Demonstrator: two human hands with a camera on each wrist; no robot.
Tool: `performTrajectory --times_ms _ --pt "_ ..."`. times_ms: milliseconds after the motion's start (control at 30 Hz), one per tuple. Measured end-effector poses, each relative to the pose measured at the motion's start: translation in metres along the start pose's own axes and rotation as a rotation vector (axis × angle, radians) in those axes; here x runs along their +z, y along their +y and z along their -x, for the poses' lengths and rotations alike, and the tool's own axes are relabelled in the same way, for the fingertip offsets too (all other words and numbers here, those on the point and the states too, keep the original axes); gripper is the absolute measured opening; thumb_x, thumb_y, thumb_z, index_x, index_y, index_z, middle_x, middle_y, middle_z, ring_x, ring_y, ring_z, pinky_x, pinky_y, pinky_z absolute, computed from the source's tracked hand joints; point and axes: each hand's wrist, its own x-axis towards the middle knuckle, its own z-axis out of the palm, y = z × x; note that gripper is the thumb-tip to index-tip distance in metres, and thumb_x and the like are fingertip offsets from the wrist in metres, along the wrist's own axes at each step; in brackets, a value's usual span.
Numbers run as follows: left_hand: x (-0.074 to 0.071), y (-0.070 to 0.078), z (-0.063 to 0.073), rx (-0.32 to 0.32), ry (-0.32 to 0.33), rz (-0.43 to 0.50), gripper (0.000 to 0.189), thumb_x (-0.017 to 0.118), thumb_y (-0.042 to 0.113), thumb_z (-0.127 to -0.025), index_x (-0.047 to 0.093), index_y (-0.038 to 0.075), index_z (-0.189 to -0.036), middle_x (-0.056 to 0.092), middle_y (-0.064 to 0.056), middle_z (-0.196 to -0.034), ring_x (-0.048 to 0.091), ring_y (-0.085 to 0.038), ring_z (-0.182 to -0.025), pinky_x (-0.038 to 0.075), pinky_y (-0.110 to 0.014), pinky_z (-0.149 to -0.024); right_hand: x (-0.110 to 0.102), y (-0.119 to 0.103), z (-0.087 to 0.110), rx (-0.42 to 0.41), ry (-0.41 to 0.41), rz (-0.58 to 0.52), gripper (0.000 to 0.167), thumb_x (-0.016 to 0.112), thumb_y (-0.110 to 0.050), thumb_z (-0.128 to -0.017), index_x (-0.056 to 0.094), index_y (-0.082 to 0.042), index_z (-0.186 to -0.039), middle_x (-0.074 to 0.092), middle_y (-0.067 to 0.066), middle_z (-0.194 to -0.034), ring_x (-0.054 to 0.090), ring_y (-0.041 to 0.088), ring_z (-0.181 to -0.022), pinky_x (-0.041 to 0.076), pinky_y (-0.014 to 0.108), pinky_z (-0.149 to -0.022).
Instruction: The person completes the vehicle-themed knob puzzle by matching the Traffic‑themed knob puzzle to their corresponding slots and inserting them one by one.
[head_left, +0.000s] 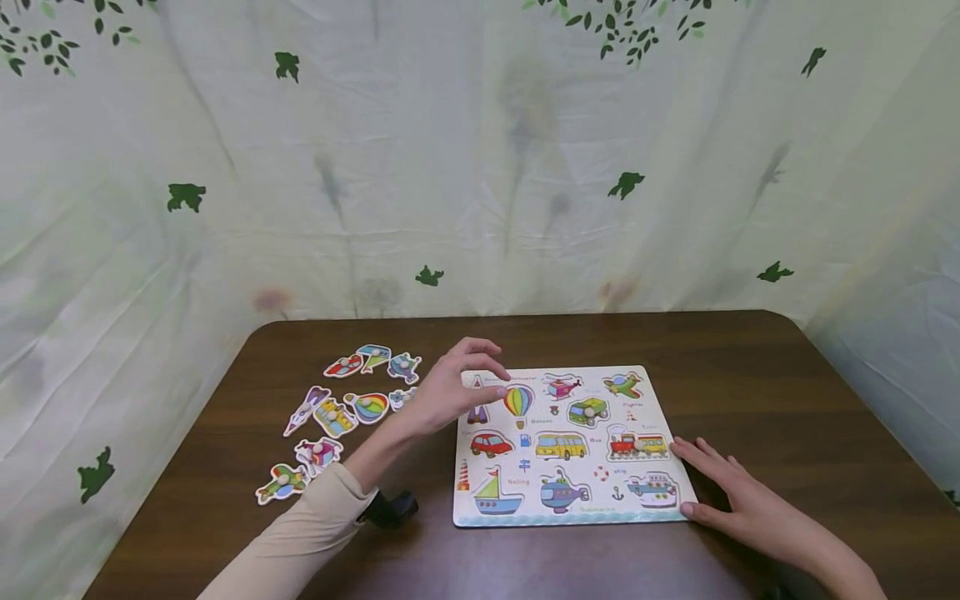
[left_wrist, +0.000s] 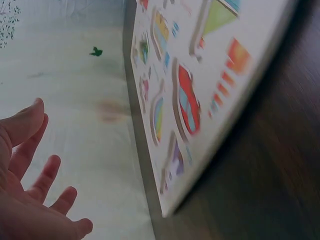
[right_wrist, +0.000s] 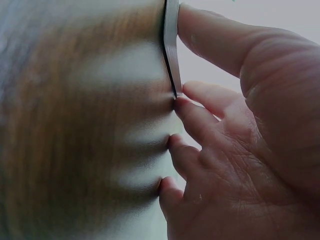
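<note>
A white puzzle board (head_left: 525, 521) printed with vehicles lies on the brown table. My left hand (head_left: 453, 387) hovers at the board's upper left corner, fingers loosely bent and nothing between them; the left wrist view shows the same hand (left_wrist: 40, 175) apart from the board. My right hand (head_left: 738, 500) rests at the board's lower right, its thumb and fingertips touching the edge. In the right wrist view, fingertips (right_wrist: 187, 107) also touch the tabletop. Left of the board are loose knobbed pieces, among them a balloon (head_left: 367, 407), a bus (head_left: 334, 417) and a rocket (head_left: 306, 410).
More pieces lie in rough rows: a red car (head_left: 343, 366), a sailboat (head_left: 374, 357), a submarine (head_left: 404, 367), a helicopter (head_left: 318, 453) and a plane (head_left: 282, 483). My left forearm partly covers this area. A leaf-printed curtain (head_left: 450, 167) hangs behind the table (head_left: 810, 400).
</note>
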Motion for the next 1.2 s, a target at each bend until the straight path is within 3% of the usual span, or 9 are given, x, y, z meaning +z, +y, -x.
performTrajectory --times_ms 133,233,300,367,500,667,833,1100,1200 --pt "-0.019 -0.011 0.010 -0.016 0.063 -0.072 0.015 0.078 0.020 -0.085 0.075 0.013 -0.098 0.052 -0.007 -0.131 0.044 -0.027 -0.124 0.034 -0.054 -0.100 0.001 0.000 0.001 -0.021 0.009 0.017 0.072 0.072 -0.029 -0.089 0.038 -0.014 -0.151 0.034 0.022 -0.152 0.012 0.046 -0.144 -0.001 0.068 -0.108" --pt "-0.035 -0.019 0.020 -0.023 0.091 -0.112 0.014 0.078 0.019 -0.084 0.075 0.014 -0.097 0.053 -0.006 -0.130 0.044 -0.027 -0.123 0.034 -0.052 -0.101 0.001 0.000 0.002 -0.033 0.020 0.056 0.072 0.071 -0.032 -0.090 0.038 -0.016 -0.151 0.036 0.020 -0.152 0.008 0.018 -0.148 -0.004 0.038 -0.116" --pt "-0.048 -0.025 0.026 -0.024 0.101 -0.129 0.014 0.079 0.019 -0.084 0.075 0.014 -0.097 0.053 -0.006 -0.130 0.044 -0.027 -0.123 0.034 -0.051 -0.100 0.001 0.000 0.003 -0.043 0.022 0.075 0.072 0.071 -0.033 -0.090 0.037 -0.016 -0.151 0.037 0.020 -0.151 0.006 0.003 -0.145 -0.007 0.019 -0.111" --pt "-0.059 -0.031 0.032 -0.022 0.107 -0.138 0.014 0.079 0.019 -0.084 0.075 0.015 -0.097 0.052 -0.005 -0.130 0.045 -0.028 -0.123 0.035 -0.051 -0.100 0.001 0.000 0.003 -0.034 0.020 0.080 0.072 0.071 -0.035 -0.090 0.037 -0.018 -0.151 0.038 0.020 -0.151 0.004 -0.011 -0.138 -0.007 0.010 -0.104" --pt "-0.078 -0.045 0.040 -0.024 0.097 -0.155 0.012 0.079 0.015 -0.084 0.075 0.016 -0.096 0.053 -0.007 -0.129 0.045 -0.032 -0.124 0.034 -0.053 -0.099 0.001 0.000 0.004 -0.023 0.010 0.057 0.072 0.070 -0.035 -0.090 0.037 -0.018 -0.152 0.036 0.020 -0.152 0.002 -0.015 -0.136 -0.010 0.021 -0.111" --pt "-0.090 -0.065 0.046 -0.068 0.062 -0.202 0.013 0.079 0.010 -0.083 0.076 0.011 -0.096 0.052 -0.016 -0.130 0.043 -0.036 -0.124 0.033 -0.055 -0.099 0.002 0.002 0.003 -0.042 0.023 0.079 0.072 0.071 -0.033 -0.090 0.038 -0.017 -0.151 0.037 0.020 -0.151 0.002 -0.016 -0.135 -0.009 0.013 -0.107" --pt "-0.093 -0.081 0.047 -0.090 0.029 -0.236 0.013 0.080 0.008 -0.080 0.077 0.009 -0.093 0.048 -0.022 -0.131 0.041 -0.042 -0.123 0.031 -0.055 -0.098 0.002 0.003 0.003 -0.055 0.028 0.086 0.072 0.071 -0.032 -0.090 0.037 -0.018 -0.152 0.038 0.021 -0.150 0.002 -0.015 -0.136 -0.009 0.009 -0.103" --pt "-0.091 -0.098 0.043 -0.023 -0.025 -0.405 0.013 0.085 0.014 -0.074 0.078 0.015 -0.086 0.057 -0.024 -0.123 0.049 -0.043 -0.116 0.035 -0.056 -0.094 0.003 0.001 0.005 -0.072 0.039 0.105 0.073 0.072 -0.032 -0.089 0.038 -0.017 -0.151 0.040 0.020 -0.149 0.002 -0.022 -0.131 -0.004 0.003 -0.098" --pt "-0.090 -0.100 0.043 -0.024 -0.019 -0.423 0.013 0.085 0.016 -0.073 0.078 0.016 -0.084 0.059 -0.023 -0.121 0.050 -0.043 -0.114 0.036 -0.056 -0.092 0.003 0.001 0.004 -0.050 0.029 0.088 0.073 0.072 -0.034 -0.089 0.037 -0.019 -0.152 0.039 0.018 -0.150 0.002 -0.022 -0.130 -0.005 0.004 -0.098"
